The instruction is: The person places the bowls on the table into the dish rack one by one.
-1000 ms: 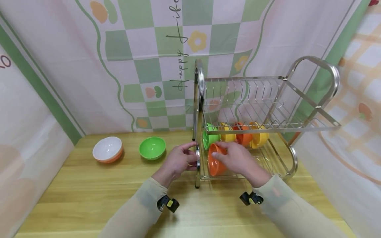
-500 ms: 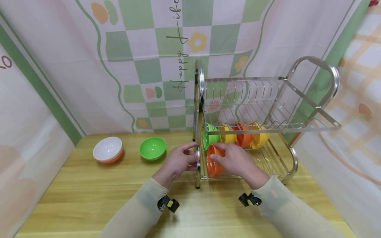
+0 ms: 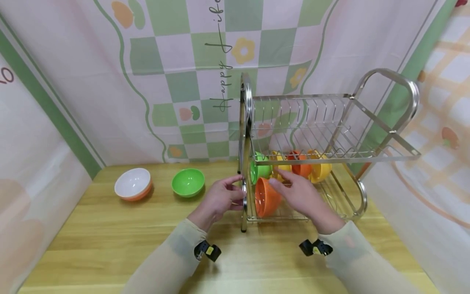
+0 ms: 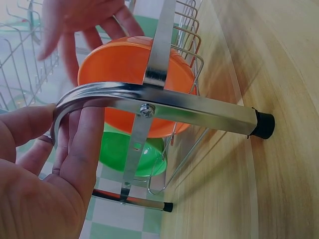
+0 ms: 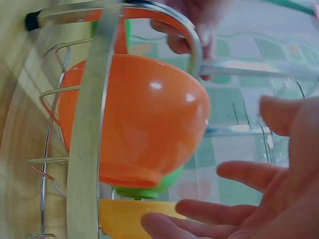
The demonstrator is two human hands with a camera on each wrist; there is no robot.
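An orange bowl [image 3: 269, 200] stands on its side in the front of the lower tier of a metal dish rack [image 3: 330, 161]. My right hand [image 3: 302, 198] is just to the right of it, fingers spread and apart from the bowl in the right wrist view. The left hand [image 3: 222, 199] grips the rack's left side tube [image 4: 94, 93] between thumb and fingers. Behind the orange bowl, a row on the lower tier holds a green bowl [image 3: 260, 168], a yellow bowl [image 3: 282, 170], a red-orange bowl [image 3: 301, 168] and another yellow bowl [image 3: 320, 171], partly hidden by the upper tier.
On the wooden table [image 3: 110, 245] to the left stand a bowl [image 3: 133, 183], white inside and orange outside, and a green bowl [image 3: 188, 183]. The rack's upper tier overhangs the lower one. A patterned curtain [image 3: 205, 81] hangs behind.
My right hand has let go of the orange bowl and drawn back to the right. The bowl now leans in the rack by itself. The left hand keeps its place.
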